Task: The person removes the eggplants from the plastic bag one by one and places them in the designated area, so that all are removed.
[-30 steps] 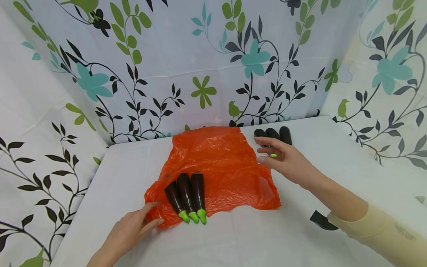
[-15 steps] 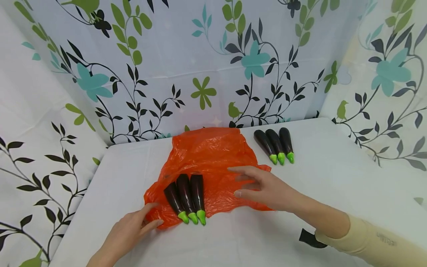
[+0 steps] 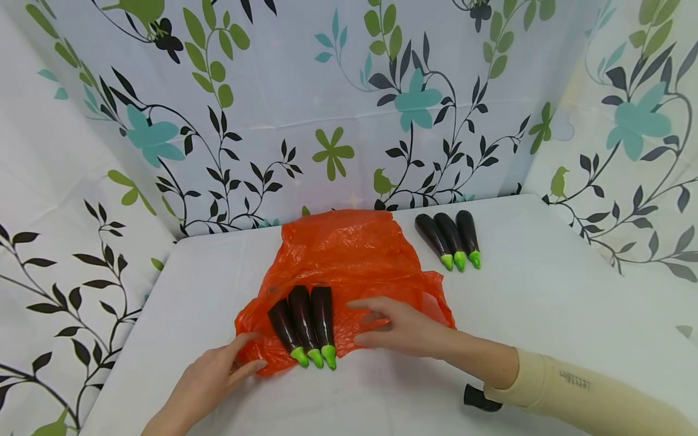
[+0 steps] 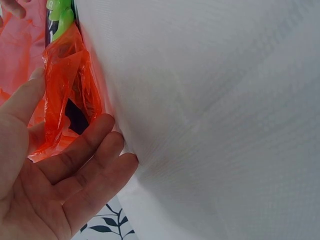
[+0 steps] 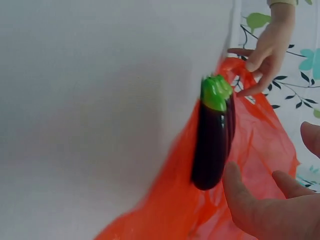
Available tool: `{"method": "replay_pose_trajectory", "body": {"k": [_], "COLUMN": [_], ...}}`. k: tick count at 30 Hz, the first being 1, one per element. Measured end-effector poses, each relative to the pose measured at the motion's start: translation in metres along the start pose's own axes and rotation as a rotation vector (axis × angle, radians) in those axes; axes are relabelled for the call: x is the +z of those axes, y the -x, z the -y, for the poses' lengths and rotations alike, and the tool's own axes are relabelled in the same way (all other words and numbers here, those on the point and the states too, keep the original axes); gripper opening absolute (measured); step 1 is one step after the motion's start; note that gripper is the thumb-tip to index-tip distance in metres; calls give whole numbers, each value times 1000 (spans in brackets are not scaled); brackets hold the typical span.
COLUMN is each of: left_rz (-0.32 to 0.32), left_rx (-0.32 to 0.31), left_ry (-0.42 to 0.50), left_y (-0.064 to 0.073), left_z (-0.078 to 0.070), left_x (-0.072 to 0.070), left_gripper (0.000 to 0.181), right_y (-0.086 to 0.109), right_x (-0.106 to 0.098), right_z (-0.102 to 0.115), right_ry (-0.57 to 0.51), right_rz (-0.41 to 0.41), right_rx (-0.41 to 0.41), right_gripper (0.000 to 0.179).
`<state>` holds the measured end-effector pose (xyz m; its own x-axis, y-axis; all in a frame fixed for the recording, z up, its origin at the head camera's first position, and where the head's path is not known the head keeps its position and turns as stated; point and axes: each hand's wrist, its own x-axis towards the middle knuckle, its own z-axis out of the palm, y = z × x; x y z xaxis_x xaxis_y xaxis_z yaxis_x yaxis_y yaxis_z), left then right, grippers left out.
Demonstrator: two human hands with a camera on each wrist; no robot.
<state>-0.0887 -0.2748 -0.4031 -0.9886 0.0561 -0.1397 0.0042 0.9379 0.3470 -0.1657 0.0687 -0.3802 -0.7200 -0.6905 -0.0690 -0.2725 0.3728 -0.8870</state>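
Three dark purple eggplants (image 3: pixel 303 321) with bright green caps lie side by side on a crumpled red plastic bag (image 3: pixel 349 254), caps toward the near edge. At the bag's near left corner, my left hand (image 3: pixel 209 375) touches the film with its thumb and index finger apart. In the left wrist view, the bag's raised edge (image 4: pixel 70 85) lies between thumb and index finger, the other fingers extended. My right hand (image 3: pixel 400 327) is over the bag's near right part, fingers spread and holding nothing. The right wrist view shows the right fingertips close to an eggplant (image 5: pixel 210 145).
Another three eggplants (image 3: pixel 449 239) lie on the white table (image 3: pixel 523 242) beyond the bag's right side. A black object (image 3: pixel 480 398) shows beside the right sleeve. Leaf-patterned cloth (image 3: pixel 262 91) surrounds the back and sides.
My right hand has moved left and nearer from the eggplants at the back right to beside the group on the bag. My left hand and all eggplants stay in place.
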Motion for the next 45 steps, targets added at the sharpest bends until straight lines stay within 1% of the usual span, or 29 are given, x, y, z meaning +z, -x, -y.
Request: {"method": "replay_pose_trajectory", "body": {"k": [8,17,27,32,38,45], "left_rz": [-3,-4,4,8,9,10], "left_rx": [-5,2,-7,-9,-11,-16], "left_ry": [6,1,8,9,7,9], "left_y": [1,1,0,-1,-1,-1], "left_z": [0,0,1,0,0,0], "left_x": [0,0,0,0,0,0], "left_gripper": [55,56,58,59,58,59], "right_y": [-22,-37,-47,-51,-56,-60], "right_x": [12,20,26,27,30,34], "right_z": [-6,-14,-20,-19,-18,-16], "right_ry": [24,17,-21,-26,-57,-44], "right_rz": [3,-3,11,22,41,58], "right_rx": [71,111,115,110,101,119], "right_gripper": [59,60,59,59,58,58]}}
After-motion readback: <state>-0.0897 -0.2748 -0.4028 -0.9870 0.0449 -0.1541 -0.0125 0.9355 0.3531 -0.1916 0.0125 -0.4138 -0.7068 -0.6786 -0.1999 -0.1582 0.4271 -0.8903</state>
